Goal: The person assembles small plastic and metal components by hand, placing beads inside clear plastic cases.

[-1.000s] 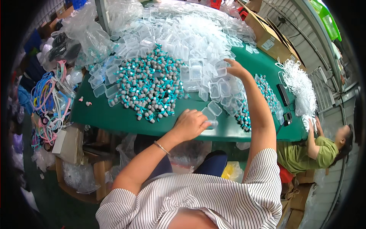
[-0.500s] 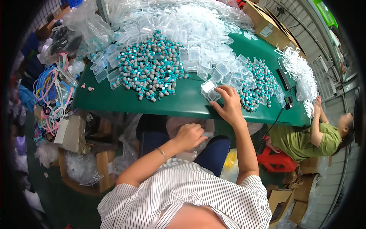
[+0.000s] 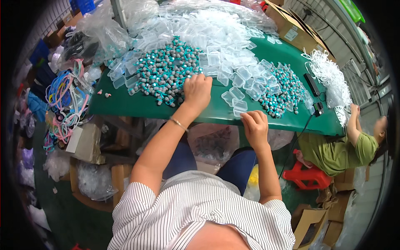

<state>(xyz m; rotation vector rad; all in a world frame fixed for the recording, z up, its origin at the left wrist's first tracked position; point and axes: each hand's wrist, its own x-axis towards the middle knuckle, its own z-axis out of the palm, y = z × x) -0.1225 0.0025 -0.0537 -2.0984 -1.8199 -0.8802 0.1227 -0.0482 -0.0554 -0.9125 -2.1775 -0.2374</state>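
My left hand [image 3: 197, 90] is at the right edge of a large pile of small grey-and-teal pieces that look like earplugs [image 3: 164, 68]. Its fingers are curled in, and what they hold, if anything, is hidden. At the table's front edge, my right hand [image 3: 255, 126] has thumb and fingertips pinched at the near end of a small clear plastic box [image 3: 239, 105]. This box lies with its lid part spread out on the green table [image 3: 137, 106], touching other clear boxes beyond it. A second pile of grey-and-teal pieces [image 3: 280, 89] lies to the right.
A big heap of clear plastic boxes [image 3: 208, 27] covers the far table. White cords [image 3: 329, 79] and a black device [image 3: 318, 109] lie right. A co-worker in green [image 3: 339, 152] sits at the right end. Coloured straps [image 3: 66, 98] hang left; below is a clear bag [image 3: 214, 141].
My left hand has moved from above my lap up to the large pile. My right hand has drawn back toward the table's front edge, and the box there lies nearer that edge.
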